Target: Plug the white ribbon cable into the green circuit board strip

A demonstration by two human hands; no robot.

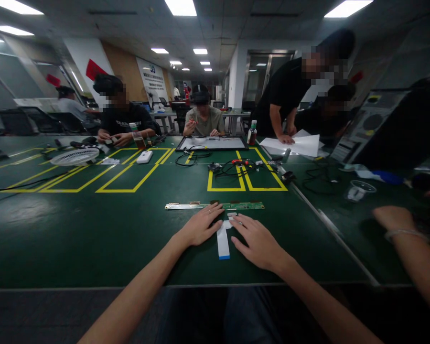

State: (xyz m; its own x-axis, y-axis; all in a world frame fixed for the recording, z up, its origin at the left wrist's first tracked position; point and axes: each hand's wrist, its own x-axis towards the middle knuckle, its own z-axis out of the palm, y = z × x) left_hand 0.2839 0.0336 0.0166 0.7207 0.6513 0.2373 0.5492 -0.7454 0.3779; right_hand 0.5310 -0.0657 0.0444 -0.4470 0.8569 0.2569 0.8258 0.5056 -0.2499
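Note:
A long, narrow green circuit board [249, 206] lies crosswise on the green table in front of me. Over its middle rests my left hand [202, 223], fingers stretched out across the near edge of the board, its thumb beside a white flat ribbon cable [222, 241]. The cable has a blue end pointing towards me, and its far end bends right to a small connector by the board. My right hand [258, 239] has its fingers spread, the index and middle fingertips at that connector and the thumb apart from the cable. What lies under the fingertips is hidden.
Yellow tape [114, 191] marks rectangles on the table. Beyond the board lie tangled black cables with a red-handled tool [240, 162], a white box [144, 156] and a framed panel [211, 143]. A metal strip [322, 217] runs at right, beside a co-worker's arm [410, 239]. Other people work across the table.

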